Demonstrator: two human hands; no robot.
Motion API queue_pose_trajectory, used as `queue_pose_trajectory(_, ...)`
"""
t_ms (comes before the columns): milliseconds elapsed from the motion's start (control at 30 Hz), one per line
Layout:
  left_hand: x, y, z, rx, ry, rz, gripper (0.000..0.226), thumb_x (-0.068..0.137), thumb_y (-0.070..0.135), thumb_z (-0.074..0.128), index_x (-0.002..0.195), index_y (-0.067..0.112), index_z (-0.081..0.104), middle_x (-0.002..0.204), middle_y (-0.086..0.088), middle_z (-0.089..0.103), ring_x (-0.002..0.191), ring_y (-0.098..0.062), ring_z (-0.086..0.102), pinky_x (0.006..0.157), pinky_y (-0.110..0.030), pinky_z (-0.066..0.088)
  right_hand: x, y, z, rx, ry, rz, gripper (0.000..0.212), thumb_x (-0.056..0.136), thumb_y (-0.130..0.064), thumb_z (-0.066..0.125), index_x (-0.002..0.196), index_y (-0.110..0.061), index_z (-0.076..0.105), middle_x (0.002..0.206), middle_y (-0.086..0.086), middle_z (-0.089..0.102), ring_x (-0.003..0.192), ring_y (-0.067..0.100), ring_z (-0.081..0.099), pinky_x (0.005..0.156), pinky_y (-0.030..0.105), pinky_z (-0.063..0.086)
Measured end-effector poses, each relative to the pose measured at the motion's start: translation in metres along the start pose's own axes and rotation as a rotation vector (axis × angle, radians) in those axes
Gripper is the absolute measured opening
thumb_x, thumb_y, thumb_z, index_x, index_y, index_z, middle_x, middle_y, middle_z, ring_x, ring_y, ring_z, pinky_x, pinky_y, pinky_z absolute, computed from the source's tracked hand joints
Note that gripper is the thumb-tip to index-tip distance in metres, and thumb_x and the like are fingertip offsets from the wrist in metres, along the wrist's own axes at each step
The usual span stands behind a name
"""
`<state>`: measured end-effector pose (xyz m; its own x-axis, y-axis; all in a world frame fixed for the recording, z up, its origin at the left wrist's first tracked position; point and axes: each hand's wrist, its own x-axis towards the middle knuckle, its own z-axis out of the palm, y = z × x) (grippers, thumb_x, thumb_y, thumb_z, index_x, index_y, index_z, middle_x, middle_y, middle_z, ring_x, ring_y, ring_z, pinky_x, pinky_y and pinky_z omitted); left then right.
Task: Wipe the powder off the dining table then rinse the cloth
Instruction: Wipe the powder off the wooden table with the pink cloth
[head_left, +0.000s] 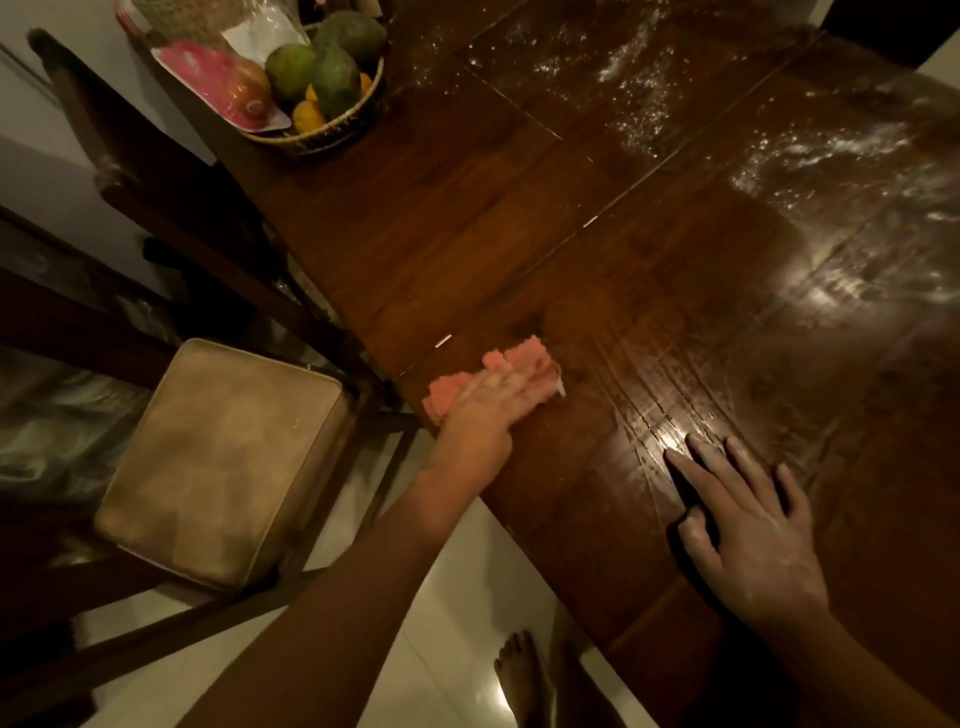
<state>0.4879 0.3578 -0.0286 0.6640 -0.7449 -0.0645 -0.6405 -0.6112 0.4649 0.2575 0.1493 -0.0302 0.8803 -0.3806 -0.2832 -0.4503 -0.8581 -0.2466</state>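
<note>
Head view is looking down on the dark wooden dining table (467, 249), which is running diagonally across most of the scene. A chair (218, 467) with a tan cushion is standing just beside the table's left edge. White powder (639, 83) is lying in streaks and specks over the far and right parts of the table. A woven basket (332, 130) of fruit is sitting at the table's far left corner.

The left arm is reaching up from the lower middle to the table's near-left edge. There the left hand (488, 410) is lying palm down, its fingers stretched flat and pressing on the cloth; the hand is blurred. The right hand (748, 530) is resting flat on the table near its near edge, fingers spread and straight, holding nothing, with white dust on it. The pink cloth (519, 358) is lying bunched on the table under the left fingers, showing beyond the fingertips and to their left.
</note>
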Motion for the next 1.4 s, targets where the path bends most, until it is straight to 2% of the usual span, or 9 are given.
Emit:
queue_pose_trajectory(100, -0.010, -0.041, -0.008, -0.012, 0.095, -0.018, 0.084, 0.073, -0.021, 0.052, 0.134, 0.036, 0.060, 0.149, 0.013, 0.045, 0.140, -0.012, 0.040, 0.122, -0.031, 0.016, -0.002, 0.000, 0.001, -0.002, 0.016, -0.003, 0.059, 0.094, -0.042, 0.030, 0.153, -0.047, 0.026, 0.164, -0.018, 0.018, 0.155, 0.009, 0.003, 0.122, 0.049, 0.002)
queue_pose_trajectory(167, -0.002, -0.071, -0.023, -0.005, 0.254, -0.199, 0.083, 0.077, -0.021, 0.050, 0.130, 0.041, 0.062, 0.148, 0.011, 0.050, 0.137, -0.017, 0.046, 0.117, -0.041, 0.034, -0.002, 0.000, 0.002, 0.001, 0.036, 0.003, 0.059, 0.094, -0.042, 0.030, 0.153, -0.047, 0.026, 0.164, -0.020, 0.016, 0.155, 0.009, 0.003, 0.122, 0.050, 0.004)
queue_pose_trajectory(367, 0.042, -0.090, -0.051, -0.064, 0.431, -0.610, 0.066, 0.090, -0.008, 0.045, 0.139, 0.035, 0.055, 0.147, -0.003, 0.052, 0.131, -0.029, 0.051, 0.109, -0.036, 0.038, 0.000, 0.001, 0.005, 0.004, 0.083, -0.002, 0.059, 0.093, -0.041, 0.031, 0.152, -0.046, 0.030, 0.165, -0.018, 0.019, 0.155, 0.009, 0.004, 0.122, 0.051, 0.007)
queue_pose_trajectory(533, -0.006, -0.003, 0.005, -0.061, 0.217, -0.041, 0.068, 0.079, -0.015, 0.052, 0.127, 0.030, 0.065, 0.134, -0.005, 0.063, 0.120, -0.026, 0.059, 0.105, -0.046, 0.043, 0.001, -0.001, 0.003, 0.016, 0.062, 0.024, 0.058, 0.093, -0.040, 0.031, 0.151, -0.047, 0.029, 0.164, -0.019, 0.020, 0.155, 0.009, 0.004, 0.122, 0.052, 0.007)
queue_pose_trajectory(667, -0.059, 0.060, 0.049, -0.154, -0.250, 0.396, 0.080, 0.070, -0.014, 0.055, 0.131, 0.037, 0.060, 0.148, 0.008, 0.051, 0.145, -0.013, 0.035, 0.122, -0.042, 0.016, 0.002, 0.000, 0.003, 0.037, 0.061, 0.040, 0.061, 0.090, -0.039, 0.034, 0.151, -0.049, 0.031, 0.163, -0.021, 0.021, 0.154, 0.008, 0.007, 0.122, 0.050, 0.007)
queue_pose_trajectory(767, -0.042, 0.048, 0.032, -0.221, -0.208, 0.325, 0.080, 0.071, -0.012, 0.051, 0.129, 0.042, 0.061, 0.149, 0.021, 0.046, 0.146, -0.002, 0.030, 0.121, -0.049, 0.021, 0.000, -0.001, 0.005, 0.045, 0.084, 0.065, 0.063, 0.090, -0.038, 0.033, 0.151, -0.047, 0.031, 0.165, -0.018, 0.018, 0.154, 0.008, 0.004, 0.123, 0.047, 0.005)
queue_pose_trajectory(967, 0.063, 0.010, 0.000, -0.110, 0.238, -0.283, 0.060, 0.095, 0.001, 0.043, 0.141, 0.039, 0.049, 0.156, 0.011, 0.038, 0.145, -0.008, 0.027, 0.121, -0.052, 0.018, 0.002, 0.000, 0.006, 0.032, 0.130, 0.171, 0.062, 0.090, -0.039, 0.032, 0.152, -0.045, 0.028, 0.168, -0.010, 0.012, 0.155, 0.009, -0.001, 0.124, 0.049, 0.002)
queue_pose_trajectory(1267, 0.048, 0.114, 0.053, -0.102, -0.168, 0.371, 0.075, 0.080, -0.005, 0.049, 0.138, 0.041, 0.053, 0.152, 0.017, 0.042, 0.146, -0.008, 0.028, 0.118, -0.039, 0.009, 0.007, -0.001, 0.006, -0.006, 0.160, 0.496, 0.071, 0.087, -0.049, 0.025, 0.156, -0.040, 0.015, 0.169, -0.006, 0.004, 0.155, 0.023, -0.003, 0.121, 0.060, 0.003)
queue_pose_trajectory(1400, 0.012, 0.070, 0.043, -0.110, 0.128, -0.003, 0.068, 0.081, -0.001, 0.041, 0.125, 0.047, 0.061, 0.141, 0.022, 0.052, 0.139, -0.001, 0.039, 0.121, -0.047, 0.023, 0.008, -0.001, 0.007, 0.004, 0.119, 0.428, 0.074, 0.087, -0.056, 0.024, 0.157, -0.033, 0.014, 0.169, 0.001, 0.005, 0.155, 0.031, -0.002, 0.120, 0.063, 0.001)
